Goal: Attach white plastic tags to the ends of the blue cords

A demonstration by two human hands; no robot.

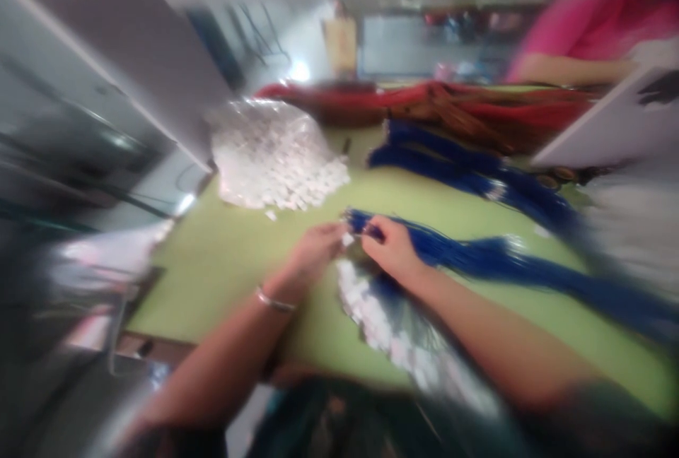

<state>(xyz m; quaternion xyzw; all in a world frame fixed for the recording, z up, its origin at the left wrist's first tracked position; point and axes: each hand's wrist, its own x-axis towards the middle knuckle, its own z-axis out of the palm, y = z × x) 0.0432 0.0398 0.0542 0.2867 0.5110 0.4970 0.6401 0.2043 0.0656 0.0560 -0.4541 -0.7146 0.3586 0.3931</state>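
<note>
My left hand [314, 251], with a bangle on the wrist, is closed in a pinch on a small white connector [347, 239]. Just right of it, the fingers of my right hand [393, 244] are pinched on a blue wire, whose end is too blurred to make out. Behind and beside the right hand lies a long bundle of blue wires [477, 260], its tips near my fingertips. Below my hands, a row of white connectors [379, 324] on wires slants toward the table's near edge, partly hidden by my right forearm.
A clear plastic bag [265, 126] spills many loose white connectors on the green table [212, 267]. More blue wire bundles [440, 154] and red and brown bundles [424, 104] lie farther back. A person in a pink top [562, 34] is at the far right, behind a pale panel [599, 122].
</note>
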